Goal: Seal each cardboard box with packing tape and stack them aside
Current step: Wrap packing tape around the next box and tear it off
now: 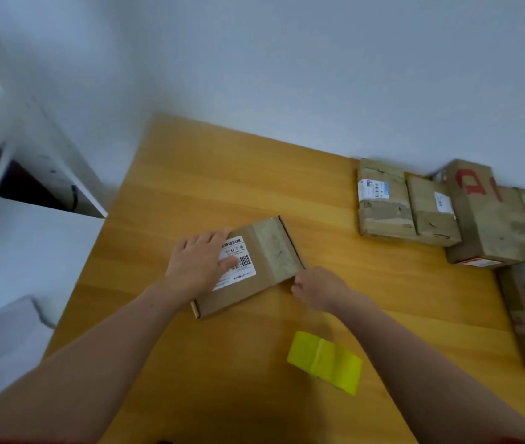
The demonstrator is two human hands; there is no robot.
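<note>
- The flat box (270, 254) lies mid-bench (222, 174) with a tape band across its right end. It looks nearly sealed, but it is not yet stacked.
- Other boxes (440, 216) sit grouped at the bench's right side, apparently finished.
- The left grip (195, 264) is released, its palm flat on the box's label to steady it.
- The right grip (315, 288) is curled at the box's near-right corner. I cannot tell whether it pinches tape.

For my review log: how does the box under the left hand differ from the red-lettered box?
The flat box lies alone; the red-lettered box sits among other boxes at the right. The flat box bears a white barcode label; the red-lettered box, red print. Both are taped brown cardboard.
</note>
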